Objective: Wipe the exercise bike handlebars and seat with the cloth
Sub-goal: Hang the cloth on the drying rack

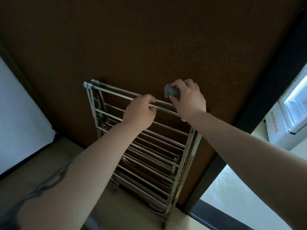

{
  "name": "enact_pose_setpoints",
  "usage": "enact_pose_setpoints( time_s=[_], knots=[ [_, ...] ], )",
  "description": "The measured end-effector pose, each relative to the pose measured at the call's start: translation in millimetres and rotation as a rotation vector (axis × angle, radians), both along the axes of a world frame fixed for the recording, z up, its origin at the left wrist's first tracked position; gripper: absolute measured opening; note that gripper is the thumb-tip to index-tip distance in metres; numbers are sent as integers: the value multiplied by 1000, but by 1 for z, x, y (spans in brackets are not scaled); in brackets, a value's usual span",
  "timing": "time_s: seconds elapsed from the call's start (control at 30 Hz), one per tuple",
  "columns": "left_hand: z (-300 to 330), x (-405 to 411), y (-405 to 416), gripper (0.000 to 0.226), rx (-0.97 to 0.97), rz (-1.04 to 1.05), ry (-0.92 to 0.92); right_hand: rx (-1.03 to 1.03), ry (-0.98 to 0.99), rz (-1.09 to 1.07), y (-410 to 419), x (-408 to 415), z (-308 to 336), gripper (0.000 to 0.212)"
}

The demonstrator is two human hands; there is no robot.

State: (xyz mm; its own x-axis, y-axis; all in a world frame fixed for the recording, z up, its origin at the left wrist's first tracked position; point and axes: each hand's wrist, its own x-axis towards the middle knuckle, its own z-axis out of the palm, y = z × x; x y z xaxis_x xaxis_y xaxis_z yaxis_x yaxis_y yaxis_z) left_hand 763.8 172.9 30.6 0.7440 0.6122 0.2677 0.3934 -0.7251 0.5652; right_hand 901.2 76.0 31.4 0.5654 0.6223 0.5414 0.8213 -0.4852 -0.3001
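No exercise bike shows anywhere in this view; what stands in front of the person is a folded steel drying rack leaning against a dark brown wooden panel, so the wiping of handlebars and seat looks not yet begun, or the rack is being handled on the way to it. The step in hand seems to be steadying or shifting the rack by its upper rails. The left hand, just below the picture's centre, has its fingers curled over a top rail and grips it. The right hand, at about 2 o'clock from the left and close beside it, holds the grey cloth bunched between thumb and fingers, with the heel of the hand down on the same end of the rack (whether the cloth itself touches metal I cannot tell). So the cloth is up at the rack's top right corner, in the right hand's clasp. At 3 o'clock a white appliance sits by a bright window, and at 9 o'clock a pale panel fills the edge. The next move, I judge, calls for freeing the left hand from the rail and carrying the cloth to the bike, wherever it stands out of sight.
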Motion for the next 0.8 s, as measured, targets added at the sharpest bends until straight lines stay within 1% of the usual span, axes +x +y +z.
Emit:
enact_pose_setpoints(
  time_s=[0.17, 0.23, 0.33, 0.43, 0.67, 0.8],
  knots=[
    [-8, 24, -1, 34, 5, 23, 43, -61, 14, -9, 8, 10, -20, 38],
    [-13, 30, 0, 34, -2, 26, 46, -117, 27, 16, 7, 13, -28, 40],
    [-24, 35, 1, 32, -1, 36, 31, -177, 31, 64, 4, 14, -34, 36],
    [-35, 38, 2, 29, 11, 47, 11, -237, 26, 77, 3, 14, -32, 40],
    [-28, 42, 2, 31, 8, 41, -13, -231, 42, 62, 1, 13, -29, 46],
    [-20, 38, 0, 30, 2, 40, -11, -267, 58, 23, 0, 11, -23, 52]
  ],
)
